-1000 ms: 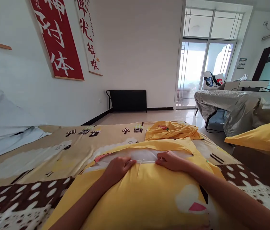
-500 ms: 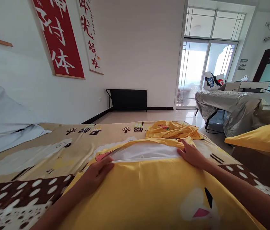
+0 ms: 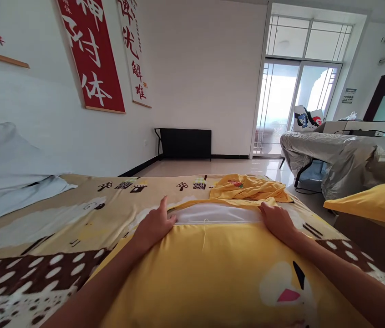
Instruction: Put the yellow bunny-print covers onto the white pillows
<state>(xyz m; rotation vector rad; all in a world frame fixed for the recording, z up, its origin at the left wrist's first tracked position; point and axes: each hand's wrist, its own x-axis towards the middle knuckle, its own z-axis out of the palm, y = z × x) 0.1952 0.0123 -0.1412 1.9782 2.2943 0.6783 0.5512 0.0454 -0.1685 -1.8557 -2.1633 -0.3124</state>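
Note:
A plump pillow in a yellow cartoon-print pillowcase (image 3: pixel 213 273) lies on the bed in front of me. At its far end the case gapes and the white pillow insert (image 3: pixel 218 213) shows. My left hand (image 3: pixel 154 225) rests at the left corner of that opening, thumb up, fingers curled over the case's edge. My right hand (image 3: pixel 276 218) presses on the right corner, fingers curled down on the fabric. Both forearms stretch across the pillow.
A crumpled yellow pillowcase (image 3: pixel 249 187) lies beyond the pillow on the patterned beige bedsheet (image 3: pixel 76 218). A white pillow (image 3: pixel 4 168) sits at the left. Another yellow pillow (image 3: pixel 373 202) is at the right, a covered table (image 3: pixel 342 152) behind it.
My hands moved apart from the middle of the opening to its two corners. The left hand then slid back toward the opening's left end. The case's edge now lies flatter over the insert.

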